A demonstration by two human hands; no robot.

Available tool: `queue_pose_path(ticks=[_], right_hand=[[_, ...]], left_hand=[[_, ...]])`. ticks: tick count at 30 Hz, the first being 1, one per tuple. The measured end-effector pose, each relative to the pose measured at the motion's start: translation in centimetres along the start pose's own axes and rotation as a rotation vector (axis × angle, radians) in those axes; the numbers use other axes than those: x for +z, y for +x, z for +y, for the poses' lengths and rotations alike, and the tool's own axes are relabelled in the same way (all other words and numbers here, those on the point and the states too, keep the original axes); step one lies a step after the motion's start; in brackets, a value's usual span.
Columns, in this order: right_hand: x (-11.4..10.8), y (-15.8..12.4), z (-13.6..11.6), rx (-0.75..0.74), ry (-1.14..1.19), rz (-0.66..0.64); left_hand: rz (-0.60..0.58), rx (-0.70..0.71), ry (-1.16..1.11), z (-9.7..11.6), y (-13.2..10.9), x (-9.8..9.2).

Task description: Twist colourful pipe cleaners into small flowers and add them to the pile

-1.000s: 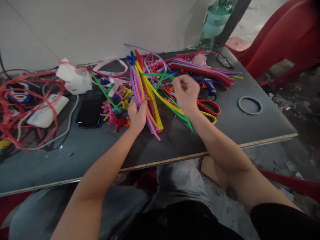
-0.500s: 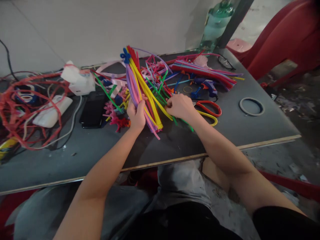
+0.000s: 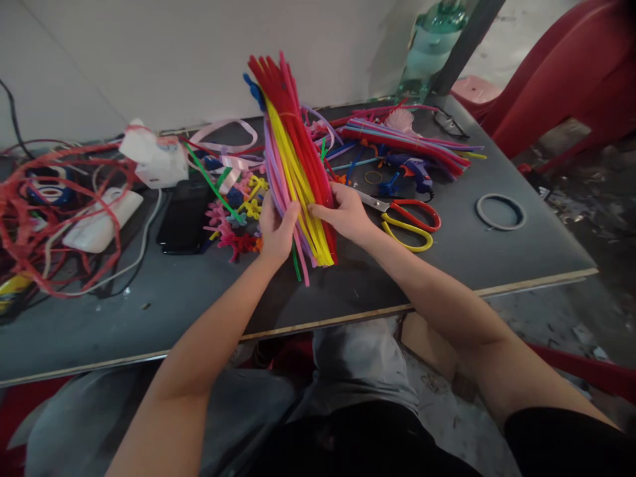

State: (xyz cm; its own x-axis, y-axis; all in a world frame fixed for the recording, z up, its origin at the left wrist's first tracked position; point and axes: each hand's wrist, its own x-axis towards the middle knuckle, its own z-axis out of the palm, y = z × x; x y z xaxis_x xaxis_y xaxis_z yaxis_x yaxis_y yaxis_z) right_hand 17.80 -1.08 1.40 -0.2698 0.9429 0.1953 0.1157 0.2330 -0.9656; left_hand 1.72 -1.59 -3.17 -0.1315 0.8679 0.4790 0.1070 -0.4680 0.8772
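A thick bundle of red, yellow, pink and purple pipe cleaners (image 3: 293, 152) is lifted over the table, tilted with its top leaning left. My left hand (image 3: 277, 228) grips its lower left side, thumb across the front. On the lower right side, my right hand (image 3: 345, 211) is closed round the bundle, thumb on the yellow stems. A blue twisted piece (image 3: 255, 91) shows at the upper left of the bundle. Scissors with red and yellow handles (image 3: 410, 225) lie open just right of my right hand. Small pink, red and yellow twisted shapes (image 3: 231, 232) lie left of my left hand.
Another pipe-cleaner bundle (image 3: 412, 142) lies at the back right, near a blue glue gun (image 3: 417, 173). A grey ring (image 3: 499, 212) sits farther right. Leftward are a black phone (image 3: 183, 220), a white device (image 3: 103, 220) and tangled red strips (image 3: 30, 248). A green bottle (image 3: 430, 50) stands behind.
The bundle has risen and turned, now showing its red stems. My right hand has moved from the green stems onto the bundle's right side. The scissors' blades are now uncovered.
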Motion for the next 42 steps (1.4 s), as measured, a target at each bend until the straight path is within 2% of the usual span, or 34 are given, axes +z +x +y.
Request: queue_pose_path(ticks=[2,5,8,14,18,21,25,27,31,34,36,39,42], right_hand=[[-0.3,-0.1,-0.3,-0.015,-0.007,0.021],[-0.5,-0.1,-0.7,0.037,0.188,-0.086],[-0.6,0.3,-0.3,0.111,0.402,-0.088],[-0.5,0.8,0.6,0.311,0.569,0.116],[-0.1,0.3,-0.2,0.353,0.626,0.073],[0.2,0.0,-0.4,0.352,0.61,0.044],[0.4,0.2,0.3,0.21,0.405,0.058],[0.4,0.2,0.5,0.082,0.143,0.03],[0.3,-0.7,0.5,-0.142,-0.523,-0.12],[0.2,-1.7,0.3,-0.235,-0.8,-0.077],[0.2,-2.0,0.3,-0.306,-0.852,0.027],[0.3,-2.3,0.3,-0.441,-0.801,0.17],[0.6,-2.3,0.3,-0.517,-0.674,0.241]], left_hand=[[-0.073,-0.041,-0.068,0.0,0.2,0.2],[-0.118,-0.15,-0.174,0.1,0.4,0.3],[-0.071,-0.235,-0.223,0.3,0.7,0.0],[-0.038,-0.432,-0.435,1.3,1.3,-0.4],[0.017,-0.584,-0.614,3.0,1.0,0.4],[-0.028,-0.626,-0.669,3.9,0.7,0.7],[-0.092,-0.603,-0.705,4.0,0.5,0.6],[-0.136,-0.567,-0.681,3.8,0.3,0.6],[-0.304,-0.509,-0.51,3.4,-0.2,0.7],[-0.393,-0.494,-0.484,3.7,-0.3,0.6],[-0.435,-0.48,-0.503,4.2,-0.2,0.5],[-0.48,-0.459,-0.499,4.8,0.0,0.4],[-0.416,-0.416,-0.425,4.8,-0.1,0.6]])
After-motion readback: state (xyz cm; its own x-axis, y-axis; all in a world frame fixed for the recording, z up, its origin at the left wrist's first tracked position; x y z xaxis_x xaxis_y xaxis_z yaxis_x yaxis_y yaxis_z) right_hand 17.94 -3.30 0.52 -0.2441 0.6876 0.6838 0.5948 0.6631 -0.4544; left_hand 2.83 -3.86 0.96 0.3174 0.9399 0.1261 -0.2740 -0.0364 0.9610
